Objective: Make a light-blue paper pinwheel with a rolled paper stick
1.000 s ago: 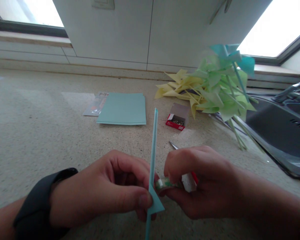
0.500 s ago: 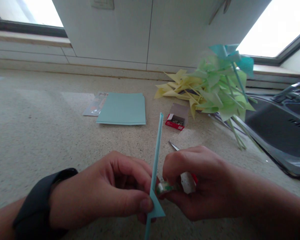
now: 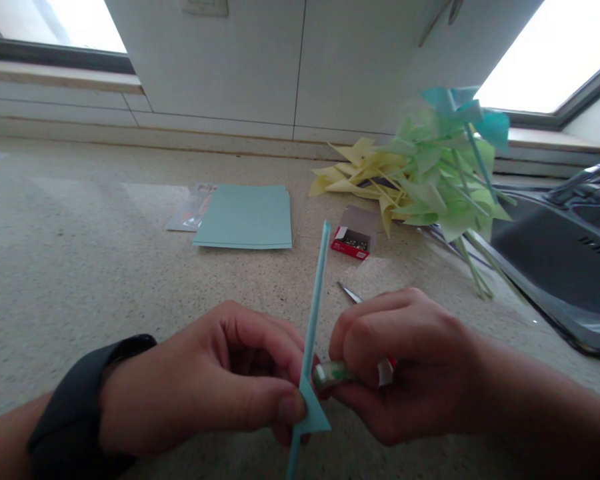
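My left hand (image 3: 215,380) pinches a thin rolled teal paper stick (image 3: 316,293) that rises up and slightly right, with a loose triangular paper corner (image 3: 311,412) under the thumb. My right hand (image 3: 405,363) is closed round a small glue stick (image 3: 333,373) with a greenish clear tip and a red and white body. The tip touches the teal stick just above the loose corner. A black watch (image 3: 80,407) is on my left wrist.
On the speckled counter (image 3: 80,267) lie a stack of teal paper sheets (image 3: 245,217), an open red box of pins (image 3: 355,237), scissor tips (image 3: 347,292) and a pile of yellow, green and teal paper pinwheels (image 3: 430,173). A dark sink (image 3: 555,267) is at the right.
The top of the teal stick has leaned further right. My right hand's fingers have curled lower over the glue stick, which stays against the stick.
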A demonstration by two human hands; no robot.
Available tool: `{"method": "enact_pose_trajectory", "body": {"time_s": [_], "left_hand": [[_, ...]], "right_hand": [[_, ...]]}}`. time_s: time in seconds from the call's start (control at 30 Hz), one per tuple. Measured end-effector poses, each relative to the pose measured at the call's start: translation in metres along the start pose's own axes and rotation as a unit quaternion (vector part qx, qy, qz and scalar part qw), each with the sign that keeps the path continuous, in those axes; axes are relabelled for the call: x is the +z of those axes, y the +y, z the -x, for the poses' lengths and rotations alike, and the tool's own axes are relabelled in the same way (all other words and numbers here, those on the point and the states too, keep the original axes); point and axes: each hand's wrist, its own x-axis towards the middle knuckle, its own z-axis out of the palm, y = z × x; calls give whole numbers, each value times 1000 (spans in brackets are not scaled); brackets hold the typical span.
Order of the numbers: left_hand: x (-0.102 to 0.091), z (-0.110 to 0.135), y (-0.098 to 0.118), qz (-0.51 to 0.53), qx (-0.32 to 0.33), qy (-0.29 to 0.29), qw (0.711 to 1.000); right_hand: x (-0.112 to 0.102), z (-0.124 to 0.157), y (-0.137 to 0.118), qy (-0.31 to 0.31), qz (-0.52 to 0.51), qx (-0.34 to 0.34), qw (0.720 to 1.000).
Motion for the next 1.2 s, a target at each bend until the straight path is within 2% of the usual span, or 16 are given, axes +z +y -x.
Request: {"method": "enact_pose_trajectory", "body": {"time_s": [0.13,0.27,0.43,0.63,0.83,1.0,1.2], "left_hand": [[0,0,0,18,11,-4,1000],[3,-2,1,52,22,-8,998],[2,-2,1,47,12,-13,999],[-1,-2,2,18,6,-10,1000],[-3,-2,5,37,-49,-39,997],[-3,0,8,37,-97,-37,994],[-4,2,9,-71,-105,-33,991]], "right_hand": [[-1,2,-2,12,-3,38,999],[-14,-1,-9,-4,-35,78,996],[-27,-8,-9,-33,10,25,999],[-24,-10,-6,-34,14,-1,999],[-24,-10,-11,-68,-19,20,997],[-25,-10,-15,-111,-12,17,994],[-21,-11,-17,-133,18,-47,990]]}}
